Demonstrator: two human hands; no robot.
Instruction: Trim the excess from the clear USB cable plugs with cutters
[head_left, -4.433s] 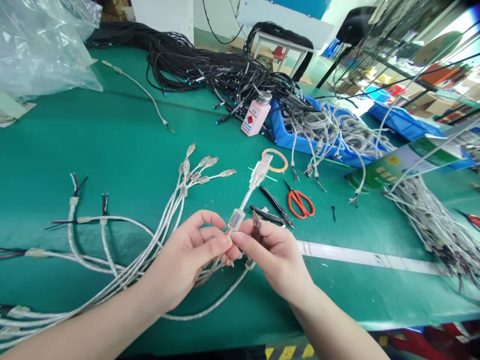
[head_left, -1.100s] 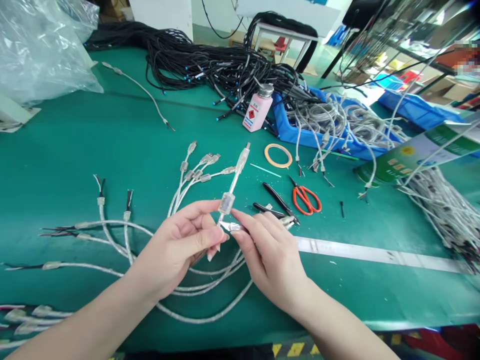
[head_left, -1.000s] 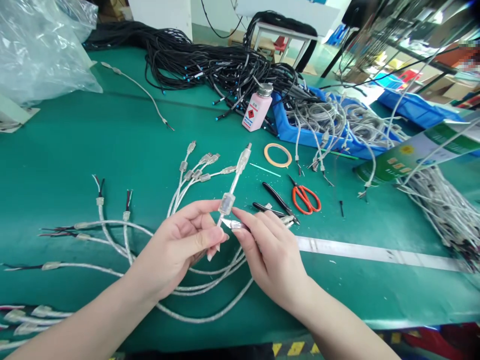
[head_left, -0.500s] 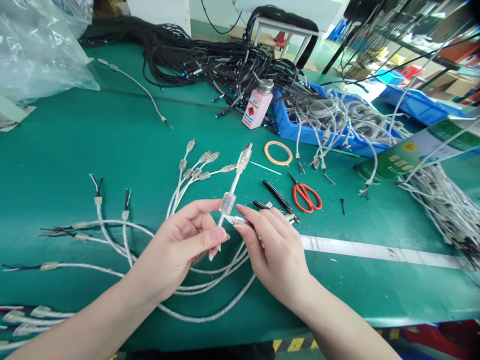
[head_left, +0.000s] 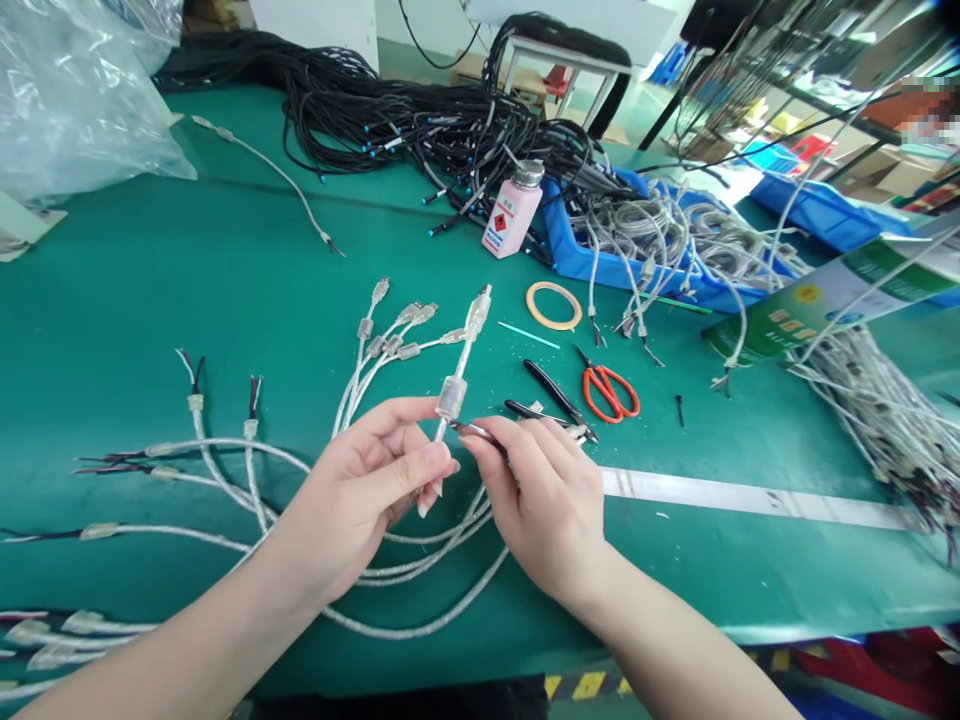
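A clear cable with a USB plug [head_left: 478, 312] and a ferrite lump [head_left: 451, 397] points up and slightly right. My left hand [head_left: 375, 480] pinches this cable just below the lump. In my right hand [head_left: 544, 490] is a slim metal blade [head_left: 474, 431], its tip touching or very close to the cable under the lump. Several similar USB cables [head_left: 394, 345] lie behind my left hand, their bare wire ends spread to the left. Black-handled cutters [head_left: 555, 390] and red-handled scissors [head_left: 609, 393] rest beyond my right hand.
A pink bottle [head_left: 513, 210], a tape roll [head_left: 553, 306] and a blue bin [head_left: 581, 262] of cables stand farther back. Black cables [head_left: 405, 110] cover the table's rear. A steel ruler [head_left: 750, 497] and a green tin [head_left: 817, 300] are at the right, a plastic bag [head_left: 82, 100] back left.
The blade has turned in my right hand and looks darker and narrower. The plug and lump have shifted slightly left. My left hand keeps its pinch.
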